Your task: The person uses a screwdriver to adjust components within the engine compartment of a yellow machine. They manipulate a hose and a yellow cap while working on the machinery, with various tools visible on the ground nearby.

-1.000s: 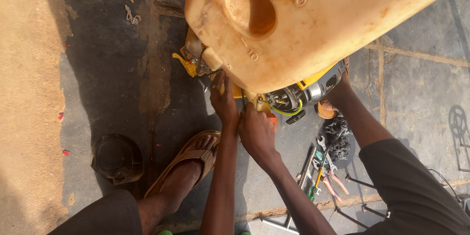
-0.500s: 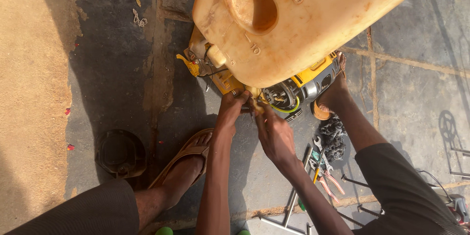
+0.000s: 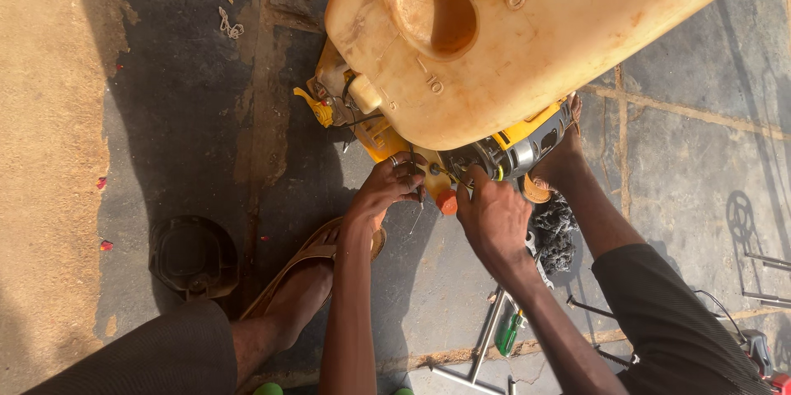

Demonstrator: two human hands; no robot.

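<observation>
A small yellow and black engine (image 3: 511, 148) sits on the paved ground, mostly hidden under a big yellowish plastic jerrycan (image 3: 527, 32). My left hand (image 3: 387, 187) is at the engine's near edge, fingers pinched on a thin metal piece that hangs down from them. My right hand (image 3: 494, 218) is just right of it, fingers curled against the engine. An orange-handled tool (image 3: 446, 201) sticks out at its thumb. What the fingertips touch is hidden.
My left foot in a tan sandal (image 3: 317, 267) rests below the hands, and my right foot (image 3: 560, 160) is beside the engine. A black round cap (image 3: 194, 257) lies at left. A dark tangled bundle (image 3: 556, 230), a green-handled screwdriver (image 3: 507, 333) and metal rods lie at right. Sand borders the left.
The view has drifted, so the jerrycan and engine sit further right in the frame. Both hands stay at the engine's near edge, now slightly apart with the orange handle between them.
</observation>
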